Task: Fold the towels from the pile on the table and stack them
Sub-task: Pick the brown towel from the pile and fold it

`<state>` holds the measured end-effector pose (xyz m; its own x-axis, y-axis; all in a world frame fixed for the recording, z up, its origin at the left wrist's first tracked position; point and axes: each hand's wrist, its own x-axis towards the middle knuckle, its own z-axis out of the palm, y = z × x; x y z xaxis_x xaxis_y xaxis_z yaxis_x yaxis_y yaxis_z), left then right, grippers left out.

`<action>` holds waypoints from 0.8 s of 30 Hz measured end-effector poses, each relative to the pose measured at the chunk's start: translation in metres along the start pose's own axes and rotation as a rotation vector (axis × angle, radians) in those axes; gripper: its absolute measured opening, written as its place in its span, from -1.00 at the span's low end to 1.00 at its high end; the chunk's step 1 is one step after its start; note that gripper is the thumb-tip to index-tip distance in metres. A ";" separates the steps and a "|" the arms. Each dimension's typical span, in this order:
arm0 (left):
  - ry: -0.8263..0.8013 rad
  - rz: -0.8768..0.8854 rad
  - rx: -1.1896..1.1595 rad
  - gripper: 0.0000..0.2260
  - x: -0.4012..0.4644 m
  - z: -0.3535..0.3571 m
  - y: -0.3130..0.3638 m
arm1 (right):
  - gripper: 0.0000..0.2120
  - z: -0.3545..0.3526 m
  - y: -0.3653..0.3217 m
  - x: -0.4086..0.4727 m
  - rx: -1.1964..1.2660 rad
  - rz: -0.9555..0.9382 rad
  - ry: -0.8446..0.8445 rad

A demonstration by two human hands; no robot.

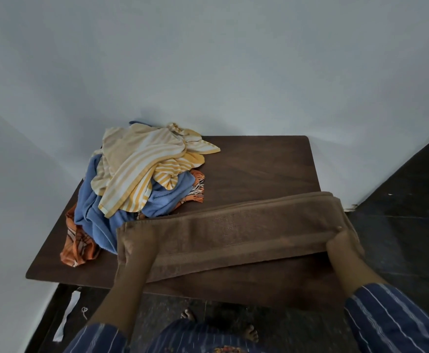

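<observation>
- A brown towel [233, 230] lay stretched out sideways across the near part of the dark wooden bench [259, 164], folded into a long band.
- The left hand [138, 244] gripped the towel's left end, fingers curled over the top edge with the cloth bunched under them.
- The right hand [344, 242] pinched the right end, thumb on top and fingers tucked under the fold. That end ran right out to the bench's right edge.
- The towel looked pulled fairly taut between the two hands, with the lower layer resting on the bench.
- The pile of unfolded towels [137, 184] sat on the far left of the bench, just beside the brown towel's left end and maybe touching it; hard to call from that angle.
- On top of the pile was a yellow-and-white striped towel [142, 164], with a blue towel [98, 215] under it spilling toward the near side.
- An orange checked cloth [77, 247] stuck out at the bottom left, and its fringe showed on the right side of the pile too.
- Both forearms came out of blue striped sleeves [396, 319].
- Bare toes [250, 333] showed on the dark floor [412, 225] below the bench's near edge, and pale walls [208, 59] stood behind it.
</observation>
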<state>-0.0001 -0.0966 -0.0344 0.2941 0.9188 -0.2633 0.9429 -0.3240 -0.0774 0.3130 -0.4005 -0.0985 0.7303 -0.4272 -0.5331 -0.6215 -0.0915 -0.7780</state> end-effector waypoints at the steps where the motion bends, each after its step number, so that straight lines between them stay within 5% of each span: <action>1: 0.038 0.111 -0.186 -0.74 -0.003 -0.003 0.018 | -0.65 -0.008 -0.002 -0.001 0.065 0.025 -0.060; 4: -0.382 0.389 -0.855 -0.77 -0.023 0.002 0.076 | -0.53 -0.001 -0.018 -0.013 0.054 0.163 0.049; 7: -0.784 0.196 -1.190 -0.66 -0.038 0.018 0.125 | -0.50 -0.005 -0.030 -0.021 0.236 0.153 0.016; 11: -0.853 0.063 -1.214 -0.50 -0.033 0.030 0.143 | -0.42 -0.008 -0.040 -0.032 0.387 0.098 -0.102; 15: -0.993 0.032 -1.328 -0.38 -0.018 0.023 0.135 | -0.55 0.016 -0.049 -0.072 0.423 -0.123 -0.347; 20: -1.007 -0.044 -1.585 -0.27 -0.001 0.004 0.105 | -0.51 0.047 -0.026 -0.185 0.119 -0.513 -0.816; 22: -0.893 -0.071 -1.716 -0.37 0.010 -0.002 0.076 | -0.43 0.056 -0.004 -0.228 -0.209 -0.848 -0.934; 24: -0.814 -0.065 -1.746 -0.55 0.020 -0.004 0.040 | -0.40 0.071 0.029 -0.267 -0.329 -0.938 -1.161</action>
<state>0.0447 -0.0900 -0.0388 0.6115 0.4405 -0.6574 0.1884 0.7258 0.6616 0.1201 -0.2254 -0.0020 0.5978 0.8015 0.0149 0.2583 -0.1750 -0.9501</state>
